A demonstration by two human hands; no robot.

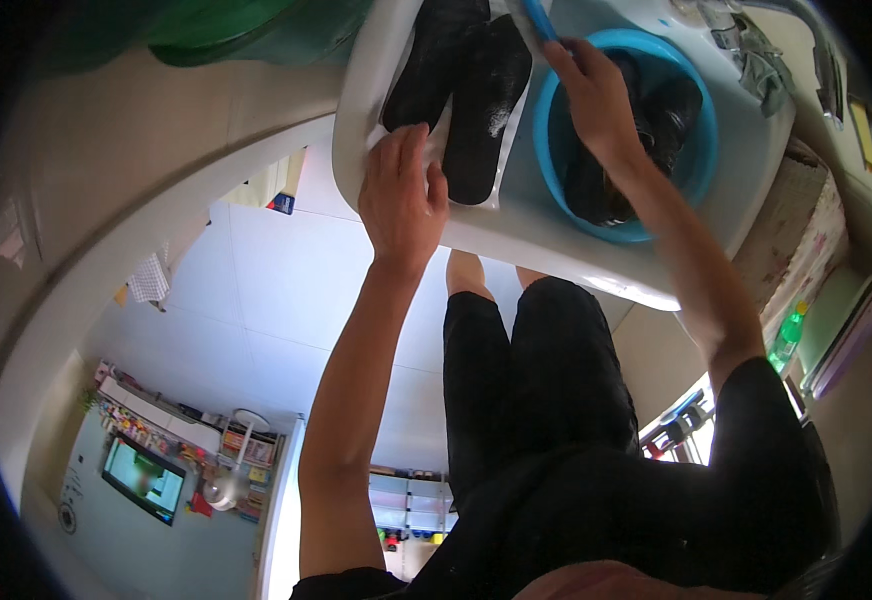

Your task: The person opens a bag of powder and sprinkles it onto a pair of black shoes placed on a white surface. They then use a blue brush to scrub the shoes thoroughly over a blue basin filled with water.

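Two black insoles (pixel 485 112) lie side by side on the ridged white washboard part of the sink (pixel 515 217), the right one with a wet shine. My left hand (pixel 404 191) touches the lower end of the left insole (pixel 421 82); its fingers lie together, and whether they grip is hidden. My right hand (pixel 597 101) is closed around a blue handle (pixel 539 19), whose far end is cut off by the top edge. Below that hand stands a light blue basin (pixel 545 161) holding black shoes (pixel 672 112). My right wrist and forearm cross over the basin.
A grey cloth (pixel 762 71) hangs near the metal faucet (pixel 826 90). Right of the sink are a flower-patterned cover (pixel 796 217) and a green bottle (pixel 787 337). A green plastic container (pixel 233 30) stands at upper left. A fan (pixel 224 487) and a lit screen (pixel 143 478) are farther away.
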